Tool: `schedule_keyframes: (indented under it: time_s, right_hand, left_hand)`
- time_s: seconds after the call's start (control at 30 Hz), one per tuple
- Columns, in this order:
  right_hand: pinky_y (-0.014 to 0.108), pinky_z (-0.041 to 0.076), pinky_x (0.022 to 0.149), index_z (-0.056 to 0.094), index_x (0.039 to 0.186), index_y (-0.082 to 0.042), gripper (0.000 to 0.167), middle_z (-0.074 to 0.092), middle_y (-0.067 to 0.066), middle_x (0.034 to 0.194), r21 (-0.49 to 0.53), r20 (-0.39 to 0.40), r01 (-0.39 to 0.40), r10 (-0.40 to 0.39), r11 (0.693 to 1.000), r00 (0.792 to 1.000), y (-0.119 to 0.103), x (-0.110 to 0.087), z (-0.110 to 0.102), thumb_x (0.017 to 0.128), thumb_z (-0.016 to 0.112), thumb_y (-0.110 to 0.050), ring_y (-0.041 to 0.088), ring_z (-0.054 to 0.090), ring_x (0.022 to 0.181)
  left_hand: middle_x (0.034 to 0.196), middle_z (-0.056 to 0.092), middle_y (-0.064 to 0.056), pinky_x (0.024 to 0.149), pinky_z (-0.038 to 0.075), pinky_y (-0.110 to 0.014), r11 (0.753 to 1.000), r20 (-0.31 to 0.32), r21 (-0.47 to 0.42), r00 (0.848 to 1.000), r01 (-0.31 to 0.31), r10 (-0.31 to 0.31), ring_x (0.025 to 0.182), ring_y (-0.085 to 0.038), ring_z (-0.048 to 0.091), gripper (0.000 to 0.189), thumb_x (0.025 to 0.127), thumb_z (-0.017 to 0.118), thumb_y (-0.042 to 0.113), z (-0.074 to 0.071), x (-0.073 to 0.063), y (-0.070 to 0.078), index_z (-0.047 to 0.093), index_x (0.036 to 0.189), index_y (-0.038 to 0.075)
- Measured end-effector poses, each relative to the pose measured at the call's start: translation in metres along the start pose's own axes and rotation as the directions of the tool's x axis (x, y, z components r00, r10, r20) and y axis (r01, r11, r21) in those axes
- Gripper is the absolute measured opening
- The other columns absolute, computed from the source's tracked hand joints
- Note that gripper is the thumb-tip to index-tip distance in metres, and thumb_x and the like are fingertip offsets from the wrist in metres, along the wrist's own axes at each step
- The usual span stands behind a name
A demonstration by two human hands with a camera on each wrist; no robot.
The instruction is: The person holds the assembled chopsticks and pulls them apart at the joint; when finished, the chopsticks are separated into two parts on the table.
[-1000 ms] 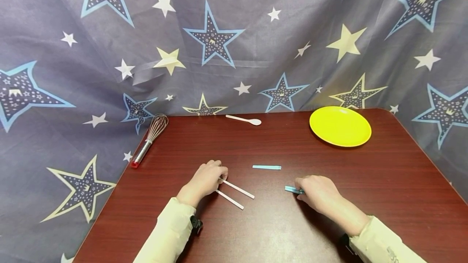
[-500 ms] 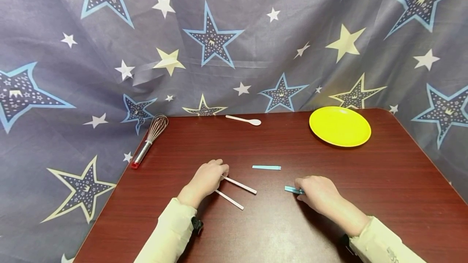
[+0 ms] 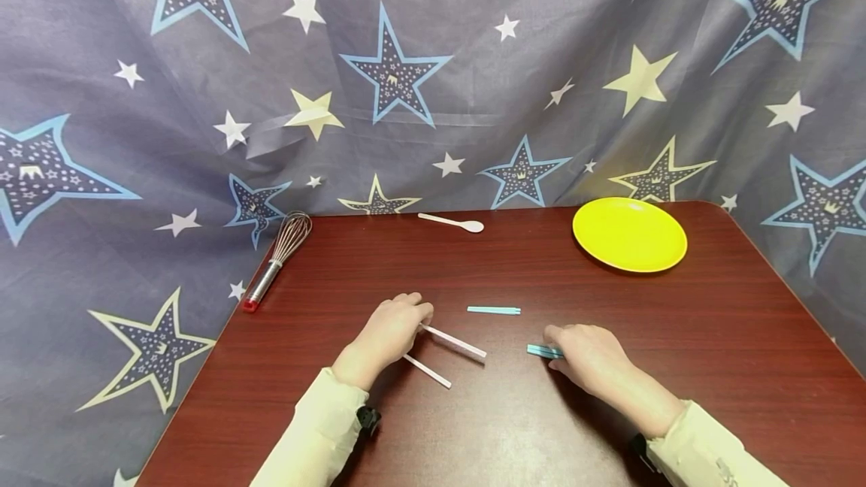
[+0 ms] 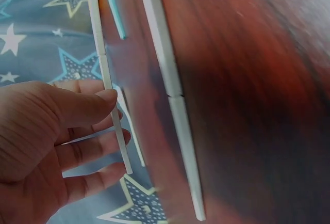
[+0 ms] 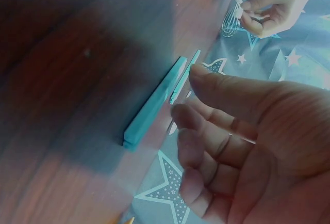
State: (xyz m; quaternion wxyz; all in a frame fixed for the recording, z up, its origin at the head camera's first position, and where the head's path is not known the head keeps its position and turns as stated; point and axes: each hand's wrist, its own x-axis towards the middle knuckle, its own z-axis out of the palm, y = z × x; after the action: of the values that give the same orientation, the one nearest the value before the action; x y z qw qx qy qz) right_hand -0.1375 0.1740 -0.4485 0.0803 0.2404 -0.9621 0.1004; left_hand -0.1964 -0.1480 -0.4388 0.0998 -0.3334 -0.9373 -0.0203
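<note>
My left hand (image 3: 392, 329) pinches a white chopstick (image 4: 105, 72) between thumb and fingers, a little above the table. This chopstick has a joint line along its length. A second white chopstick (image 4: 178, 105) lies on the table beside it, partly hidden by the hand in the head view. My right hand (image 3: 591, 355) hovers by a short turquoise stick-like piece (image 5: 154, 105); its fingers are loosely bent, and in the right wrist view they stand apart from it with nothing between them. A similar light-blue piece (image 3: 494, 310) lies farther back, between the hands.
The dark red wooden table (image 3: 528, 427) bears a whisk (image 3: 277, 261) at its left edge. A white spoon (image 3: 452, 222) lies at the back edge, and a yellow plate (image 3: 629, 235) sits back right. A grey star-patterned cloth (image 3: 460, 81) hangs behind.
My left hand has lifted its white chopstick slightly and moved it to the right, away from the other one. My right hand and the blue pieces have stayed put.
</note>
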Motion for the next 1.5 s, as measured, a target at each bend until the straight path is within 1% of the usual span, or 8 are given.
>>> schedule_keyframes:
  time_s: [0.33,0.5,0.8,1.0,1.1,1.23,1.37,1.5]
  right_hand:
    - [0.041,0.050,0.059,0.061,0.105,-0.006,0.027,0.064,0.004,0.084,0.050,-0.191,0.027,-0.017,0.998,0.981,-0.006,0.004,0.003,0.086,0.073,-0.022,0.023,0.064,0.072]
    - [0.045,0.053,0.069,0.063,0.111,-0.005,0.030,0.070,0.008,0.097,0.103,-0.162,0.023,-0.007,0.994,0.987,-0.012,0.006,0.004,0.092,0.066,-0.027,0.025,0.069,0.085]
    - [0.038,0.052,0.069,0.059,0.121,-0.008,0.036,0.068,-0.009,0.087,0.304,-0.016,0.074,-0.072,0.950,0.997,-0.022,0.008,0.003,0.100,0.053,-0.036,0.010,0.065,0.076]
    - [0.030,0.051,0.063,0.050,0.132,-0.003,0.047,0.066,-0.015,0.078,0.416,-0.003,0.172,-0.188,0.893,0.982,-0.027,0.008,0.004,0.094,0.064,-0.028,-0.002,0.060,0.067]
    - [0.028,0.051,0.063,0.051,0.130,0.001,0.048,0.064,-0.016,0.072,0.429,-0.014,0.209,-0.225,0.879,0.974,-0.031,0.009,0.005,0.088,0.069,-0.011,-0.002,0.058,0.064]
    - [0.032,0.051,0.060,0.061,0.117,-0.001,0.041,0.063,-0.010,0.069,0.320,-0.059,0.234,-0.227,0.918,0.972,-0.035,0.011,0.007,0.077,0.070,0.001,0.008,0.060,0.062]
    - [0.033,0.049,0.058,0.064,0.100,-0.011,0.022,0.062,-0.007,0.073,0.266,-0.003,0.201,-0.208,0.943,0.978,-0.036,0.007,0.007,0.082,0.075,-0.017,0.010,0.059,0.064]
    - [0.031,0.045,0.058,0.061,0.095,-0.016,0.029,0.058,-0.009,0.073,0.291,0.088,0.191,-0.225,0.938,0.970,-0.038,0.003,0.008,0.084,0.073,-0.040,0.005,0.053,0.065]
  left_hand:
    - [0.080,0.049,0.000,0.058,0.046,-0.035,0.993,-0.104,0.045,0.988,-0.108,0.112,0.074,-0.023,0.055,0.021,0.077,0.072,0.002,-0.015,0.009,0.024,0.056,0.077,0.016]
    - [0.086,0.050,-0.001,0.061,0.045,-0.035,0.989,-0.119,0.061,0.983,-0.134,0.140,0.077,-0.023,0.055,0.023,0.075,0.066,-0.005,-0.023,0.012,0.038,0.059,0.083,0.015]
    - [0.091,0.053,0.001,0.070,0.046,-0.034,0.983,-0.093,0.105,0.983,-0.149,0.159,0.083,-0.019,0.055,0.026,0.077,0.069,-0.002,-0.030,0.018,0.062,0.065,0.093,0.018]
    - [0.089,0.053,0.002,0.077,0.048,-0.036,0.979,-0.118,0.128,0.977,-0.160,0.175,0.082,-0.018,0.054,0.023,0.079,0.068,0.000,-0.025,0.022,0.071,0.066,0.094,0.018]
    - [0.086,0.054,0.002,0.077,0.048,-0.035,0.976,-0.117,0.136,0.976,-0.167,0.183,0.080,-0.018,0.054,0.022,0.080,0.067,0.000,-0.019,0.022,0.073,0.065,0.093,0.018]
    - [0.086,0.057,0.002,0.078,0.048,-0.036,0.980,-0.097,0.144,0.984,-0.138,0.152,0.081,-0.019,0.055,0.020,0.080,0.067,0.003,-0.012,0.023,0.073,0.065,0.095,0.017]
    - [0.090,0.059,0.001,0.077,0.047,-0.037,0.989,-0.053,0.106,0.993,-0.100,0.107,0.084,-0.020,0.056,0.021,0.080,0.072,0.008,-0.011,0.021,0.071,0.066,0.097,0.017]
    - [0.091,0.058,0.003,0.071,0.046,-0.034,0.992,0.039,0.014,0.992,-0.123,0.122,0.084,-0.019,0.055,0.020,0.077,0.078,0.014,-0.010,0.017,0.070,0.070,0.094,0.021]
